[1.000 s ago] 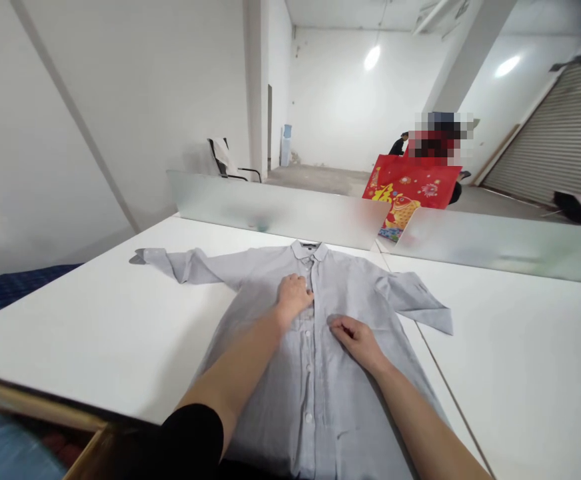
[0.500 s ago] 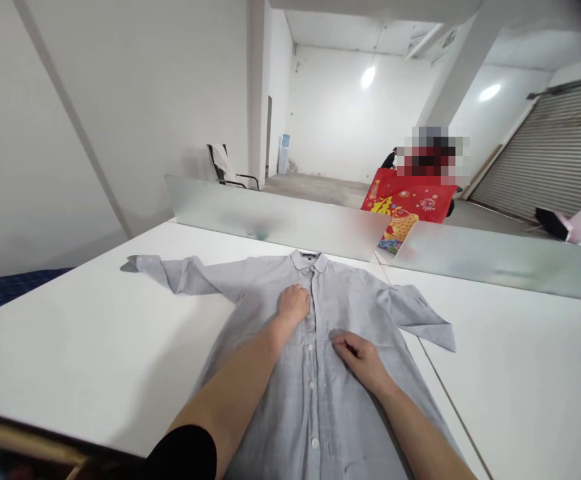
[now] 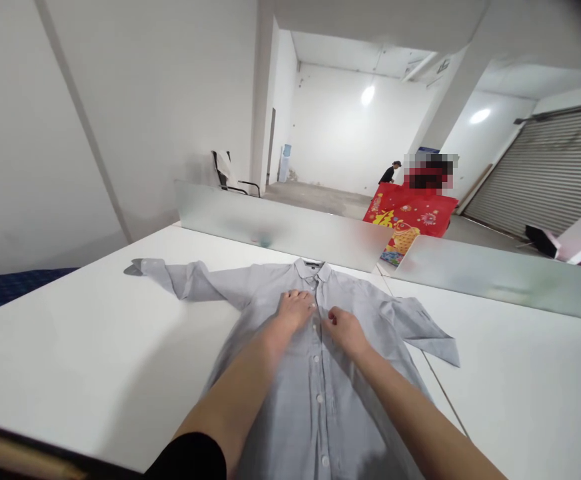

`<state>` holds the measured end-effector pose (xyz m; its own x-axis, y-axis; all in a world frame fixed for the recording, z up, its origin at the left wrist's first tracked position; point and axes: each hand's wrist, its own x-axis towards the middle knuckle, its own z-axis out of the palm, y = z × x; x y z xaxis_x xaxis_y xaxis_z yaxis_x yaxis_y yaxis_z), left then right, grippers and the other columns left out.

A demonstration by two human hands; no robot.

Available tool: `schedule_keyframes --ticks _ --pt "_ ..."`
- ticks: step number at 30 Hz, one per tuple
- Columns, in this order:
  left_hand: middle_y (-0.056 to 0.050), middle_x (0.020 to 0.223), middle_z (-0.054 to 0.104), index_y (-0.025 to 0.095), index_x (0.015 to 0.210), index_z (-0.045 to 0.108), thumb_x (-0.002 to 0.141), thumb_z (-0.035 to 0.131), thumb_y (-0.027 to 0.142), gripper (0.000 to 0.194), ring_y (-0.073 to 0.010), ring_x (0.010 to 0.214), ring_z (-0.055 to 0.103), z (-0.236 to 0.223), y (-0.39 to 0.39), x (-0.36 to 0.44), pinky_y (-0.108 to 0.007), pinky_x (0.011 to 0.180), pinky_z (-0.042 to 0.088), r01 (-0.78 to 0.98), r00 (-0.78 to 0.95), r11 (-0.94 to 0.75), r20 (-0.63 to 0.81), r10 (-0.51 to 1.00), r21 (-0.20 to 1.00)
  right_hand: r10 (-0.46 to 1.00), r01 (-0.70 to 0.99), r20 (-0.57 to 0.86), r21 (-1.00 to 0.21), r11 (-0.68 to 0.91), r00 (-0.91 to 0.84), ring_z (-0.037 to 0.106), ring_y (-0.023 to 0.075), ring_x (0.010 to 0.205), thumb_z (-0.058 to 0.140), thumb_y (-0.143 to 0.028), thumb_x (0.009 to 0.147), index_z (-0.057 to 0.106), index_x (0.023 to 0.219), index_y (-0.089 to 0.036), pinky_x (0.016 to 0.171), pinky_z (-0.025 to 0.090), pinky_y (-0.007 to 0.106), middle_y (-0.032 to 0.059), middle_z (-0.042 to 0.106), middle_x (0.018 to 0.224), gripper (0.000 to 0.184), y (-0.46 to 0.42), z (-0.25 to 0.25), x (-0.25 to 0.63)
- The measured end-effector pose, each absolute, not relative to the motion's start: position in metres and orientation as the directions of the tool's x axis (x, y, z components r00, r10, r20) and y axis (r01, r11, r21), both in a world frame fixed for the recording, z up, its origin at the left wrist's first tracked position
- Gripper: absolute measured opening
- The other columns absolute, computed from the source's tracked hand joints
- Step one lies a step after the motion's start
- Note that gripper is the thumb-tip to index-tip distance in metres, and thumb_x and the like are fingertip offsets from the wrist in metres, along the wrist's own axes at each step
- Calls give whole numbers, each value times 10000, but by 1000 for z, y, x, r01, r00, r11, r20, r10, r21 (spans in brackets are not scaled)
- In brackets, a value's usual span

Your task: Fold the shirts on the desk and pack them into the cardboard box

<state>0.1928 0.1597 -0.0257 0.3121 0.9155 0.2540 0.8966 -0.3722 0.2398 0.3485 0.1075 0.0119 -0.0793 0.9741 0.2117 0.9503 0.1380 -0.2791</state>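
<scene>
A light grey button-up shirt (image 3: 283, 400) lies front up on the white table, collar away from me and sleeves spread to both sides. White buttons run down its front strip. My left hand (image 3: 296, 310) rests on the chest beside the strip, fingers laid over the cloth close to a button. Just across the strip, my right hand (image 3: 345, 330) has its fingers curled in, thumb near the strip's edge. Whether cloth is pinched in it is hidden.
Frosted divider panels (image 3: 280, 230) stand along the far side of the white table (image 3: 70, 340). Behind them are a person holding a red printed bag (image 3: 415, 210), a second person (image 3: 389, 173) farther back, and a black chair (image 3: 228, 175). A seam crosses the tabletop at right.
My right hand has moved up and left, from the right chest to the button strip near my left hand. The left hand stays on the chest, its fingers a little more spread. The view has tilted slightly.
</scene>
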Motion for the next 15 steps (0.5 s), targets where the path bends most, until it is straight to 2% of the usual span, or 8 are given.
schedule_keyframes --ticks 3,5,8,12,15 --pt "-89 1277 614 233 1189 590 987 369 309 309 -254 1181 491 -23 163 188 -439 979 367 894 315 -385 291 903 228 989 988 147 -144 49 -28 659 216 784 575 -321 836 683 810 -163 621 367 269 126 726 823 193 125 4 334" --pt "-91 1263 619 227 1165 601 980 374 273 296 -250 1183 491 -25 166 187 -437 984 365 891 321 -395 302 898 226 993 995 120 -93 28 -17 674 225 816 528 -260 866 699 828 -153 629 370 277 146 735 874 205 131 1 331" --pt "-79 1409 527 255 1262 567 967 405 315 342 -266 1272 438 -29 175 189 -484 1048 324 885 327 -402 301 896 236 992 997 124 -66 28 -20 681 226 856 437 -165 901 706 849 -145 657 378 283 164 735 919 274 133 2 332" --pt "-24 1576 336 314 1417 447 974 346 374 459 -298 1446 232 -34 186 190 -610 1148 141 877 347 -386 181 920 284 981 997 184 -21 69 -64 680 230 833 391 -187 946 687 933 -160 655 373 292 152 732 920 297 130 4 328" --pt "-56 1553 376 259 1438 412 968 339 357 486 -283 1448 243 -34 189 189 -615 1161 135 870 334 -377 184 925 317 965 983 189 5 186 -183 673 211 798 402 -231 963 678 913 -189 652 370 282 118 733 885 284 128 1 323"
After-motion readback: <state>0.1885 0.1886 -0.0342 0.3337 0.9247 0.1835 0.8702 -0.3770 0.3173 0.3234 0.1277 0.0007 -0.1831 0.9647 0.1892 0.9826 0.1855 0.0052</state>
